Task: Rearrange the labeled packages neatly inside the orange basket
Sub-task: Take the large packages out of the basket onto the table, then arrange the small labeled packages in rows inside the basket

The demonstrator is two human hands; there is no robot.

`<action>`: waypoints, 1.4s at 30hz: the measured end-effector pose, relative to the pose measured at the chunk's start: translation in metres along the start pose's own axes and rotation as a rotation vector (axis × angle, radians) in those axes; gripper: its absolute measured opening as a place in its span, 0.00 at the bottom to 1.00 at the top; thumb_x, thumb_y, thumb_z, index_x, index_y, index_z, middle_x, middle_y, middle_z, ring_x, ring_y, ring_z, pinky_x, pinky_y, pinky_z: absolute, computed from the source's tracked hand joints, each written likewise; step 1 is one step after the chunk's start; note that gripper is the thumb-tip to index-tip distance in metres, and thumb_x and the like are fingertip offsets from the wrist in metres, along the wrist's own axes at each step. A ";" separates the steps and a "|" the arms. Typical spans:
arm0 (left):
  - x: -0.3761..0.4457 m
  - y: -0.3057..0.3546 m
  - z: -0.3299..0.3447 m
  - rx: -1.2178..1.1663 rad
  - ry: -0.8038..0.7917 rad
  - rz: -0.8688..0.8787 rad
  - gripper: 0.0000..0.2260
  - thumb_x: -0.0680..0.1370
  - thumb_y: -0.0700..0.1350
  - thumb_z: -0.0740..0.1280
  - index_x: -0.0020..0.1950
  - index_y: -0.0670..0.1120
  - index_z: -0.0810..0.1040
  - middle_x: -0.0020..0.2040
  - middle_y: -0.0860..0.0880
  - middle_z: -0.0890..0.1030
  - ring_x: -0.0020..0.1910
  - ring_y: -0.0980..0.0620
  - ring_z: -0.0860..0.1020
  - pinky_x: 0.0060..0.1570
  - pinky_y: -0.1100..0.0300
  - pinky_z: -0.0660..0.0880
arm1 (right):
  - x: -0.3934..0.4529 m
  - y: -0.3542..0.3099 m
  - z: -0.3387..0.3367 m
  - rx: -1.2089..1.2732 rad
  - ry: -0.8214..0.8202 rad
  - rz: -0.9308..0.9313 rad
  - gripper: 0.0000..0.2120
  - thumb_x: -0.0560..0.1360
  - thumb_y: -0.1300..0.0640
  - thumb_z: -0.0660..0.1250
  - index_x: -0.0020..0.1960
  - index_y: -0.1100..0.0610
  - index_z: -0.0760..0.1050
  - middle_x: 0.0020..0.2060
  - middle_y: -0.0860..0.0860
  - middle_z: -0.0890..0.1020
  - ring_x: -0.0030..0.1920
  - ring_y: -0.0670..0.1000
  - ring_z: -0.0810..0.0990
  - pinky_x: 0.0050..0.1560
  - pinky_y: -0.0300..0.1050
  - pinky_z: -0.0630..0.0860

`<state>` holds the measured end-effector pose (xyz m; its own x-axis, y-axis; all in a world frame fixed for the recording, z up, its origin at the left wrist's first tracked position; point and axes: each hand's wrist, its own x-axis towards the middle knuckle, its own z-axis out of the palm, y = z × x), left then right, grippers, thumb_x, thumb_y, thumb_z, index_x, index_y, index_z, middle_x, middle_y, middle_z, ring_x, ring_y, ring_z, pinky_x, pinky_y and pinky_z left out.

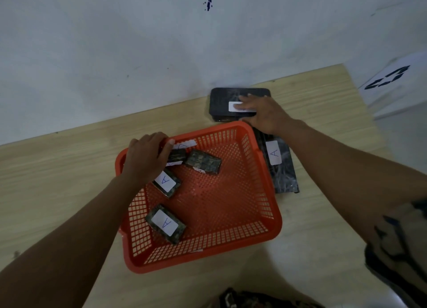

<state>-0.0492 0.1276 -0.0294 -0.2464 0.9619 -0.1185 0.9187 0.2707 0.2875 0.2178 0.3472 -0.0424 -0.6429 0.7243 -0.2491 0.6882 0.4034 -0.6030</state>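
Note:
The orange basket sits on the wooden table with several small dark packages in it, some showing white "A" labels: one near the front left, one in the middle left, one lying label-down at the back. My left hand is at the basket's back left corner, fingers closed on a small package there. My right hand rests flat on a large black package behind the basket, fingers spread over its white label. A long dark "A" package lies right of the basket.
A pale wall stands right behind the table's far edge. The table's right edge runs near the large black package. A sheet with a black printed marker lies beyond it. Patterned fabric shows at the bottom right.

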 end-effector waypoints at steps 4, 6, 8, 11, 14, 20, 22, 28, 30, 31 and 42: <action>-0.002 0.001 0.000 -0.005 -0.003 -0.006 0.17 0.82 0.56 0.54 0.56 0.47 0.76 0.46 0.48 0.81 0.45 0.48 0.77 0.56 0.47 0.69 | 0.004 0.001 0.006 0.020 -0.016 0.011 0.22 0.74 0.64 0.72 0.67 0.55 0.77 0.75 0.51 0.68 0.78 0.52 0.59 0.78 0.57 0.45; -0.002 0.001 0.000 0.001 -0.003 -0.014 0.17 0.82 0.56 0.54 0.56 0.47 0.76 0.46 0.48 0.81 0.45 0.48 0.77 0.55 0.47 0.69 | 0.003 0.002 0.008 0.034 -0.003 0.007 0.20 0.75 0.67 0.70 0.65 0.57 0.79 0.75 0.53 0.68 0.78 0.53 0.59 0.78 0.58 0.47; -0.002 0.001 -0.002 0.003 -0.007 -0.016 0.16 0.82 0.56 0.54 0.56 0.47 0.76 0.46 0.48 0.81 0.45 0.47 0.78 0.55 0.47 0.69 | 0.001 0.000 0.010 0.034 0.017 0.012 0.18 0.76 0.68 0.69 0.64 0.58 0.79 0.75 0.53 0.69 0.78 0.53 0.60 0.78 0.57 0.47; -0.003 0.003 -0.003 0.008 -0.012 -0.013 0.16 0.82 0.56 0.54 0.55 0.47 0.76 0.46 0.48 0.81 0.46 0.47 0.78 0.55 0.48 0.70 | 0.000 -0.008 0.008 0.069 0.015 0.023 0.18 0.75 0.65 0.71 0.65 0.58 0.79 0.74 0.55 0.70 0.76 0.53 0.63 0.77 0.45 0.53; -0.002 0.002 -0.006 -0.012 -0.036 -0.009 0.17 0.82 0.57 0.54 0.56 0.48 0.76 0.47 0.48 0.81 0.47 0.47 0.78 0.56 0.47 0.70 | -0.005 -0.020 -0.001 0.140 0.086 0.058 0.18 0.77 0.60 0.71 0.67 0.54 0.78 0.72 0.52 0.72 0.73 0.51 0.69 0.68 0.34 0.59; -0.010 0.000 -0.009 -0.001 -0.015 -0.020 0.18 0.82 0.56 0.56 0.64 0.47 0.75 0.56 0.45 0.81 0.56 0.44 0.77 0.59 0.44 0.70 | -0.048 -0.080 0.018 0.134 0.320 -0.170 0.12 0.77 0.56 0.68 0.60 0.53 0.82 0.58 0.50 0.83 0.60 0.49 0.79 0.64 0.51 0.75; -0.017 -0.005 -0.010 0.035 0.040 -0.057 0.18 0.82 0.56 0.56 0.65 0.47 0.75 0.57 0.44 0.81 0.57 0.43 0.77 0.61 0.44 0.69 | -0.066 -0.099 0.036 0.079 0.258 -0.223 0.11 0.77 0.53 0.67 0.58 0.51 0.82 0.55 0.48 0.84 0.55 0.47 0.80 0.59 0.49 0.77; -0.024 -0.012 -0.009 0.061 0.034 -0.079 0.17 0.82 0.55 0.54 0.62 0.48 0.75 0.55 0.46 0.81 0.55 0.44 0.77 0.59 0.45 0.67 | -0.095 -0.113 0.093 -0.039 0.067 -0.177 0.15 0.75 0.48 0.71 0.60 0.51 0.80 0.54 0.50 0.83 0.53 0.49 0.78 0.52 0.43 0.72; -0.024 -0.010 -0.008 0.066 0.039 -0.090 0.16 0.83 0.55 0.54 0.60 0.48 0.75 0.54 0.46 0.81 0.54 0.44 0.77 0.59 0.45 0.67 | -0.097 -0.111 0.105 -0.061 0.055 -0.121 0.21 0.73 0.49 0.73 0.65 0.53 0.77 0.58 0.51 0.80 0.58 0.51 0.75 0.52 0.38 0.65; -0.024 -0.010 -0.007 0.059 0.040 -0.090 0.16 0.83 0.55 0.54 0.59 0.48 0.75 0.53 0.46 0.81 0.54 0.44 0.77 0.59 0.45 0.67 | -0.098 -0.110 0.110 -0.080 0.064 -0.110 0.23 0.73 0.50 0.74 0.66 0.54 0.76 0.60 0.52 0.79 0.59 0.52 0.74 0.52 0.38 0.63; -0.026 -0.013 -0.002 0.004 0.069 -0.072 0.14 0.83 0.54 0.54 0.56 0.47 0.75 0.52 0.46 0.81 0.52 0.45 0.77 0.60 0.45 0.65 | -0.095 -0.098 0.112 -0.084 -0.046 0.030 0.30 0.80 0.51 0.62 0.79 0.41 0.56 0.73 0.55 0.64 0.73 0.57 0.62 0.72 0.54 0.60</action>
<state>-0.0557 0.0986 -0.0282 -0.3323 0.9403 -0.0733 0.8991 0.3393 0.2764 0.1735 0.1760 -0.0447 -0.6354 0.7107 -0.3019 0.7317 0.4292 -0.5296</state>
